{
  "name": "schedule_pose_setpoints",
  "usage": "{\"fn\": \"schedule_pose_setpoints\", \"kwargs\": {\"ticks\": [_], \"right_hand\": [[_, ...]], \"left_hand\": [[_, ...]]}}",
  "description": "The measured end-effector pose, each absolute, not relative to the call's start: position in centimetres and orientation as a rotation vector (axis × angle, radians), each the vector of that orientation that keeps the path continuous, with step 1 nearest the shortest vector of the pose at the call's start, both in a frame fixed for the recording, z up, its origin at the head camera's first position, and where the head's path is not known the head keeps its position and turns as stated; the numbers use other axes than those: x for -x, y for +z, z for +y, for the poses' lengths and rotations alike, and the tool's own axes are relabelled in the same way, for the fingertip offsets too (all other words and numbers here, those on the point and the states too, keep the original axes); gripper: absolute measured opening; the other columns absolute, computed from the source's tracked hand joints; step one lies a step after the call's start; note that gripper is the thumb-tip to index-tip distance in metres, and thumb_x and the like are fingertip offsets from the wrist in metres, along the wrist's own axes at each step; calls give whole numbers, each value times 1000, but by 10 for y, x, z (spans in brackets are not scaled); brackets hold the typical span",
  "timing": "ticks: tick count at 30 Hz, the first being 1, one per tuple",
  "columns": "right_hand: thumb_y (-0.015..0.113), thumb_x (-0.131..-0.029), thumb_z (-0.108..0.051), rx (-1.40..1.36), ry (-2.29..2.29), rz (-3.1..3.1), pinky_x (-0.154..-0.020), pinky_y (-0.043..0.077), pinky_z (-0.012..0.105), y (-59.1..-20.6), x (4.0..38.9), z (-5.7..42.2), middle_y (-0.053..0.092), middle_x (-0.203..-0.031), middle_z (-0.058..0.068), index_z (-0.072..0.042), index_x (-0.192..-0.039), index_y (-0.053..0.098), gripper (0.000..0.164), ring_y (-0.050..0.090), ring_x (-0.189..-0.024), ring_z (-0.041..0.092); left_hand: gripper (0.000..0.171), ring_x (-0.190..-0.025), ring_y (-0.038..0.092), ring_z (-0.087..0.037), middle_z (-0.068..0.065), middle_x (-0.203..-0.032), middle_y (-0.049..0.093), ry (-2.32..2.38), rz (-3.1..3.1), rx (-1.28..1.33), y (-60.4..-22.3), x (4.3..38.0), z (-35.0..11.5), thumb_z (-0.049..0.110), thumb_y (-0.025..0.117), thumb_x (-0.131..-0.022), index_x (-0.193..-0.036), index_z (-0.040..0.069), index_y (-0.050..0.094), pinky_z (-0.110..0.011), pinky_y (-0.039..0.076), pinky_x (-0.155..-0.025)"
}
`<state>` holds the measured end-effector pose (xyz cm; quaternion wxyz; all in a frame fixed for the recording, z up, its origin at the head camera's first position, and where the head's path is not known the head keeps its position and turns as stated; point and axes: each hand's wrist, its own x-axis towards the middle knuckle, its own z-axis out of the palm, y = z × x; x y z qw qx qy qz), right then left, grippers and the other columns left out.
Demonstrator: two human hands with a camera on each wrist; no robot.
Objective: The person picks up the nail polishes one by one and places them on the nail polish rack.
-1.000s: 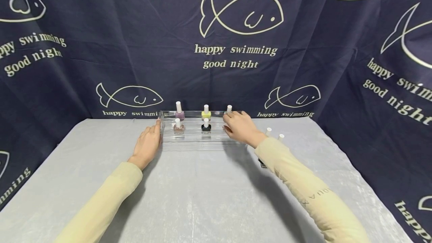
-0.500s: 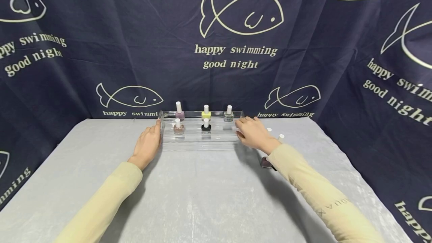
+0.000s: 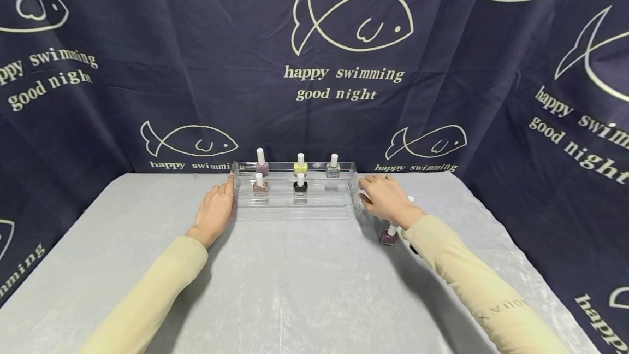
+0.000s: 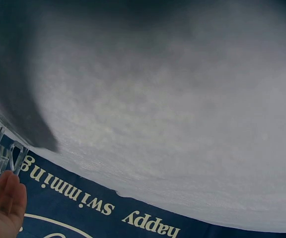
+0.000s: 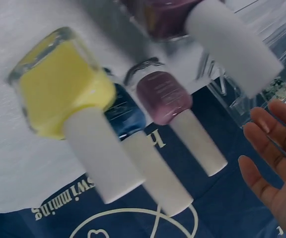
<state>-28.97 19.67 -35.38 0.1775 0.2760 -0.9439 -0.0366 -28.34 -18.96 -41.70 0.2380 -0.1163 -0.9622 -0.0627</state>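
Observation:
A clear acrylic tiered stand is at the back of the table. On its upper tier are a purple nail polish bottle, a yellow one and a clear, speckled one. Below them sit a brownish-pink bottle and a black one. My left hand touches the stand's left end, fingers fairly straight. Just beyond the right end, my right hand holds nothing, its fingers loosely spread. More polish bottles stand by that wrist, including a dark purple one.
In the right wrist view, a yellow bottle, a dark blue bottle and a purple bottle stand close together, white-capped. A grey cloth covers the table. Dark blue fish-print fabric hangs around it.
My right hand has moved right, from the speckled bottle on the upper tier to beyond the stand's right end, uncovering that bottle. The left hand has stayed put.

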Motion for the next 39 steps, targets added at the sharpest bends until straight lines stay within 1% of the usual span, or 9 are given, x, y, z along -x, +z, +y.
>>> {"fn": "schedule_pose_setpoints", "kwargs": {"ticks": [6, 11, 15, 24, 31, 39], "right_hand": [[59, -78, -15, -765, -76, -2651, -68, 42, 41, -357, 291, 207, 63, -87, 4, -9, -87, 59, 10, 58, -88, 25], [59, -76, -14, -748, -62, -2653, -71, 43, 44, -359, 294, 216, 63, -88, 6, -9, -85, 59, 10, 56, -88, 26], [60, -75, -13, -741, -61, -2644, -69, 43, 45, -359, 296, 221, 60, -86, 7, -9, -83, 57, 10, 55, -87, 27], [61, -74, -14, -710, -84, -2650, -68, 44, 43, -359, 300, 230, 58, -84, 7, -9, -84, 58, 11, 53, -84, 27], [61, -75, -14, -666, -92, -2684, -70, 45, 45, -359, 300, 237, 59, -86, 9, -7, -87, 59, 14, 54, -84, 28], [58, -77, -14, -614, -107, -2715, -71, 45, 47, -362, 300, 242, 61, -84, 9, -7, -85, 58, 11, 56, -83, 28]], "left_hand": [[57, -94, 55, -34, -23, -106, 61, -169, -2630, 317, -417, 283, -190, 9, 54, -87, -136, -7, 30, -43, 47, -77], [57, -95, 55, -34, -23, -107, 60, -161, -2641, 319, -418, 283, -191, 9, 53, -88, -137, -7, 29, -44, 47, -78], [57, -95, 54, -34, -23, -107, 60, -157, -2644, 318, -418, 283, -191, 10, 53, -88, -137, -7, 29, -43, 47, -78], [57, -93, 55, -33, -23, -105, 61, -153, -2624, 322, -419, 284, -191, 10, 55, -87, -136, -7, 30, -42, 48, -77], [57, -92, 55, -33, -23, -105, 61, -142, -2626, 324, -418, 284, -191, 10, 54, -88, -136, -7, 29, -42, 48, -77], [57, -91, 56, -33, -22, -104, 61, -142, -2625, 325, -419, 285, -191, 10, 54, -88, -136, -8, 29, -42, 48, -77]]}}
